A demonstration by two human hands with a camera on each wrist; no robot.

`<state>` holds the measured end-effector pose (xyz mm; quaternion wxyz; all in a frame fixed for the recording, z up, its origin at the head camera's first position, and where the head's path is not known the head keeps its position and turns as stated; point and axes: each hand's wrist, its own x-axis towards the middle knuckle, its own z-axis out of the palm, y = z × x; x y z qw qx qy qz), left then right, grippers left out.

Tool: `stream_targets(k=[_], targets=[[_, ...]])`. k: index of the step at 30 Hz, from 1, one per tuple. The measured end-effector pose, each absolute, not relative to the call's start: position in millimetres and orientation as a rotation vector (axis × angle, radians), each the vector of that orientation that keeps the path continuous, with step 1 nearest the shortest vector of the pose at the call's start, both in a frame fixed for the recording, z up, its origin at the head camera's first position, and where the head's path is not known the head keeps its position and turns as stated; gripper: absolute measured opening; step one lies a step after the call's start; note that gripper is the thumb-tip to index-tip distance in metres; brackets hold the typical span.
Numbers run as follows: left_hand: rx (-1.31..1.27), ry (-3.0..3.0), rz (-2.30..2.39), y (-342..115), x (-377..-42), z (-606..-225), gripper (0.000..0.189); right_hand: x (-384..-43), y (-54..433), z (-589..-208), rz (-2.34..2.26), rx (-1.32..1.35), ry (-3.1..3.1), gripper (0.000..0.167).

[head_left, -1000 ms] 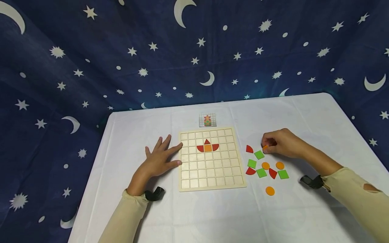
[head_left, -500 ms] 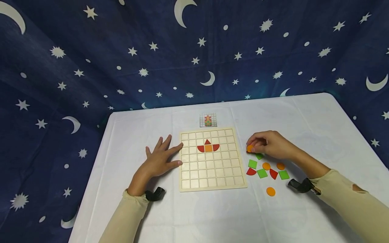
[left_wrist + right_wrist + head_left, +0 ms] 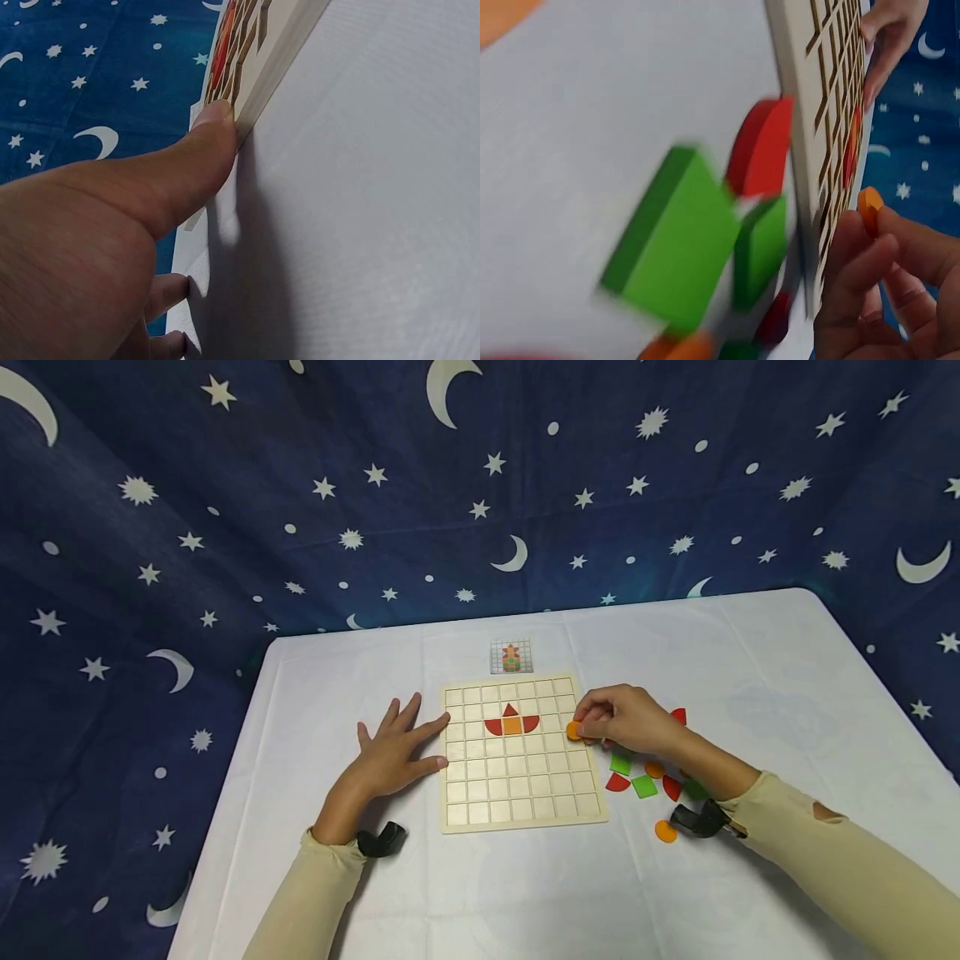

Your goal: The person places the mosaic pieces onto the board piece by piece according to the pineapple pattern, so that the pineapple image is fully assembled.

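Swinging over the board (image 3: 517, 811), the right hand (image 3: 628, 718) is pinching a disc (image 3: 573, 730), placing likely calling for careful alignment, the left hand (image 3: 388, 760) lying fingers spread.

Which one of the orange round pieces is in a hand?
The orange disc over the board: the right hand pinches it, while the other visible orange discs lie on the table.

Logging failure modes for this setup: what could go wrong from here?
1. The pinched orange disc, in the right grip at the right side of the grid board, might slip and drop early.
2. The left grip touches the grid board's left edge; a push might jog the orange square.
3. The black wrist device looks close to a loose orange disc and might knock it; height unclear.
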<state>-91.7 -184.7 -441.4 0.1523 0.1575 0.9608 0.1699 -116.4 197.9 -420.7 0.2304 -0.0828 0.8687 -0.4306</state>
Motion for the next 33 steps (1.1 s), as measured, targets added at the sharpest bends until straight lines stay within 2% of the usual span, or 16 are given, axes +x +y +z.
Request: stream_targets(k=[18, 33], targets=[[0.443, 2.757, 0.484, -184, -92, -443, 0.071, -115, 129, -431, -1.206, -0.387, 2.468, 0.008], [0.446, 2.758, 0.484, -185, -92, -443, 0.071, -108, 115, -435, -1.109, -0.503, 2.595, 0.008]])
